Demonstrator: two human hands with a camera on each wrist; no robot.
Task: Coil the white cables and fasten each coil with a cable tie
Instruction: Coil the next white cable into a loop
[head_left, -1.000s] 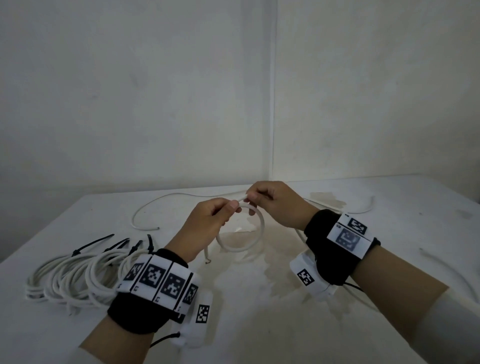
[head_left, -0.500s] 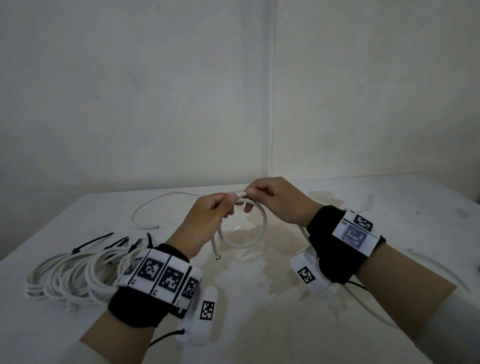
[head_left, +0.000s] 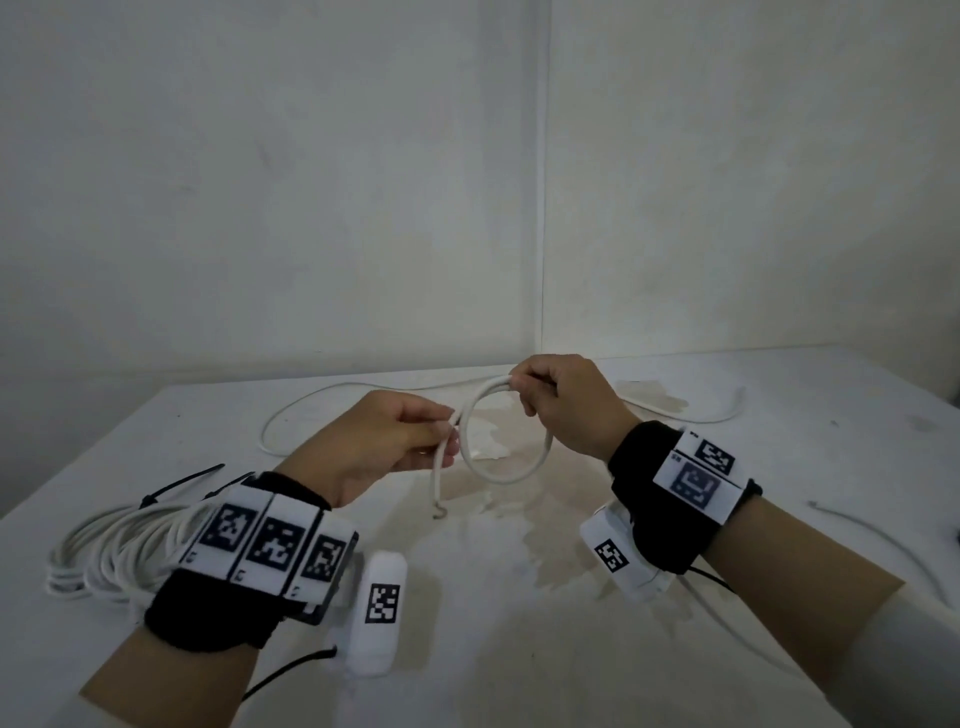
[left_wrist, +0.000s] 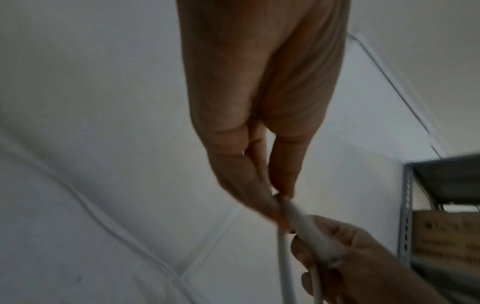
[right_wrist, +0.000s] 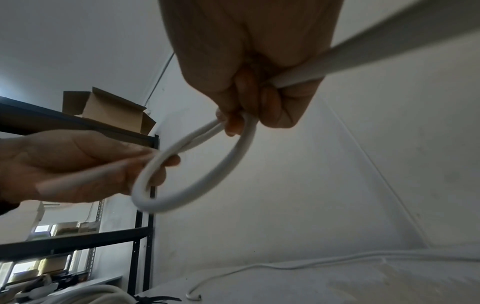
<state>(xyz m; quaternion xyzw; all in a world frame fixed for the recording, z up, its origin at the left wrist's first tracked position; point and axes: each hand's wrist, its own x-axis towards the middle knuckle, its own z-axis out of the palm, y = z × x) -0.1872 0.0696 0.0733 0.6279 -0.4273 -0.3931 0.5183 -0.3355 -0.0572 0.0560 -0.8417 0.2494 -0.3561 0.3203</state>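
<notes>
Both hands hold one white cable (head_left: 498, 474) above the white table (head_left: 467, 623), bent into a small round loop (right_wrist: 207, 181). My left hand (head_left: 395, 441) pinches the loop's left side where the strands cross (left_wrist: 285, 207); the cable's free end (head_left: 439, 512) hangs below it. My right hand (head_left: 561, 395) grips the top of the loop (right_wrist: 249, 123) with curled fingers, and the cable runs on past that wrist. Finished white coils (head_left: 119, 556) lie at the table's left with black cable ties (head_left: 182, 483) on them.
Another loose white cable (head_left: 332, 400) curves along the table's back edge, and more cable (head_left: 862, 525) lies at the right. Walls meet in a corner behind the table. A black metal shelf with a cardboard box (right_wrist: 109, 111) stands to the left.
The hands have moved slightly apart: the right one rose with the top of the loop, the left slid down its left side. The loop has widened and the free end hangs lower.
</notes>
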